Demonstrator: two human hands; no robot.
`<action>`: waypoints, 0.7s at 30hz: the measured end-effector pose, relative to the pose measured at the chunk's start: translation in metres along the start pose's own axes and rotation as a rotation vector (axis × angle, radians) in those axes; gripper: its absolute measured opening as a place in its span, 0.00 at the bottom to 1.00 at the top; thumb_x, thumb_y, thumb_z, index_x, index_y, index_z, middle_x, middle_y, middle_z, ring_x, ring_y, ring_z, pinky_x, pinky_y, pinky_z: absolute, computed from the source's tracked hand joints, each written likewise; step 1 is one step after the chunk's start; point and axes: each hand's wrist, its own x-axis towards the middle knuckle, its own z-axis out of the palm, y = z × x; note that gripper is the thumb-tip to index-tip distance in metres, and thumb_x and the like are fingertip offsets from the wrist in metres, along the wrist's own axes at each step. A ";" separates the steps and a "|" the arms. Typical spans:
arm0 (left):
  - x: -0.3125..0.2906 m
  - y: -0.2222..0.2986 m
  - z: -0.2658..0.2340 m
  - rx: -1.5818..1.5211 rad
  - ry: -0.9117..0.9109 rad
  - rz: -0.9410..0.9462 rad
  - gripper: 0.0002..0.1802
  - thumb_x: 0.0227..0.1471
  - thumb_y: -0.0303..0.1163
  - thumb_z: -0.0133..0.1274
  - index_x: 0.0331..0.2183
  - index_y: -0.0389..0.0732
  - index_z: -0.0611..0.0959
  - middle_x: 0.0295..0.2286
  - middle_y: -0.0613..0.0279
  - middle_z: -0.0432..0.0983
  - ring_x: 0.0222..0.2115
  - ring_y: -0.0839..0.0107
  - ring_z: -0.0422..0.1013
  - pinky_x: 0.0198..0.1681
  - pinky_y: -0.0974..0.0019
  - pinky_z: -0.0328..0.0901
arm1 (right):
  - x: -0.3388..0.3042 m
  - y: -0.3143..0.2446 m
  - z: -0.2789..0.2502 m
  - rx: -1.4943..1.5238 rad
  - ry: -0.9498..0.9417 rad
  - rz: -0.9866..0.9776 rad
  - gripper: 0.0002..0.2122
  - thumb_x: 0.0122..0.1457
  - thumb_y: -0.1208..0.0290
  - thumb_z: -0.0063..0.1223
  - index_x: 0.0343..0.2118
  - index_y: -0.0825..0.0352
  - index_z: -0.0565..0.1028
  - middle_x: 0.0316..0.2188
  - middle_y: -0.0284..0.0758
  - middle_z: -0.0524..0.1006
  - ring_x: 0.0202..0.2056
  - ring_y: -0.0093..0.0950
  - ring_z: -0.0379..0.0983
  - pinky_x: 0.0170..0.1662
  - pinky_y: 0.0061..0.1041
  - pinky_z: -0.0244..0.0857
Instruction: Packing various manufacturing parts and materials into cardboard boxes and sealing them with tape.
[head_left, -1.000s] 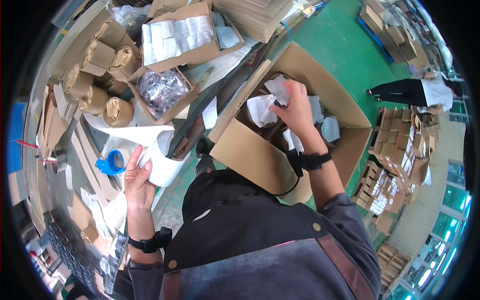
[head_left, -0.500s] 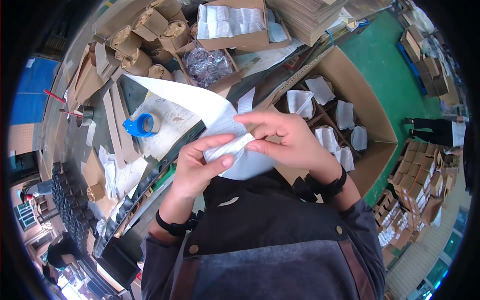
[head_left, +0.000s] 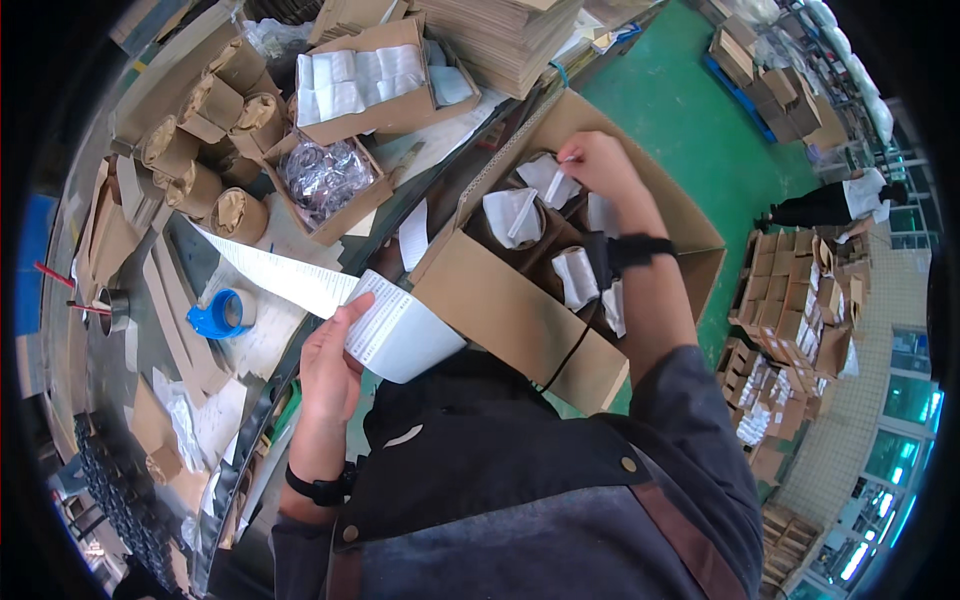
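A long strip of printed white paper [head_left: 405, 335] is pinched in my left hand [head_left: 335, 365], its wide end curling toward me and its narrow end trailing over the workbench. Over the open carton [head_left: 520, 310], my right hand [head_left: 602, 165] grips a small folded paper slip [head_left: 560, 180] between thumb and fingers. The slip is at a white-wrapped bundle [head_left: 538, 168]; whether it touches cannot be made out. Several such bundles stand in the carton's divided compartments. Another paper slip [head_left: 521, 213] lies on a neighbouring bundle [head_left: 503, 222]. My forearm hides part of the carton's right side.
On the workbench are a blue tape dispenser [head_left: 215, 318], paper-stuffed cardboard tubes [head_left: 238, 215], a box of clear plastic pieces [head_left: 325, 185] and a box of white packs [head_left: 360, 75]. Flat cardboard [head_left: 500, 40] is stacked behind. A person [head_left: 830, 200] stands at the far right.
My right hand has left the paper strip and moved right, over the carton, with a folded slip. My left hand keeps the strip, lower and further left. The view has shifted right.
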 end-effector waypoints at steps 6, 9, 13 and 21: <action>-0.001 -0.021 -0.004 0.064 -0.014 0.164 0.20 0.53 0.23 0.55 0.48 0.31 0.76 0.44 0.54 0.74 0.44 0.71 0.71 0.50 0.67 0.65 | -0.017 -0.020 0.039 -0.187 0.220 0.319 0.20 0.41 0.68 0.68 0.39 0.63 0.76 0.34 0.41 0.78 0.39 0.42 0.75 0.42 0.38 0.68; -0.001 -0.013 0.013 -0.106 -0.034 0.114 0.26 0.48 0.16 0.58 0.50 0.34 0.74 0.45 0.55 0.74 0.45 0.69 0.71 0.51 0.65 0.66 | -0.036 -0.012 0.049 -0.230 0.294 0.167 0.19 0.42 0.67 0.68 0.38 0.64 0.74 0.35 0.42 0.76 0.39 0.43 0.74 0.41 0.38 0.68; -0.001 -0.012 0.016 -0.166 -0.174 0.132 0.27 0.45 0.15 0.59 0.50 0.36 0.75 0.43 0.56 0.76 0.43 0.70 0.73 0.50 0.66 0.67 | -0.064 -0.084 0.021 0.656 0.111 -0.033 0.13 0.50 0.73 0.63 0.37 0.67 0.72 0.35 0.37 0.76 0.34 0.28 0.73 0.39 0.25 0.67; -0.002 0.002 0.027 0.125 -0.368 0.141 0.22 0.51 0.22 0.58 0.49 0.35 0.77 0.42 0.56 0.77 0.44 0.73 0.71 0.49 0.68 0.65 | -0.113 -0.181 0.015 0.903 -0.304 -0.150 0.10 0.53 0.77 0.59 0.39 0.65 0.77 0.29 0.33 0.80 0.34 0.25 0.77 0.38 0.22 0.68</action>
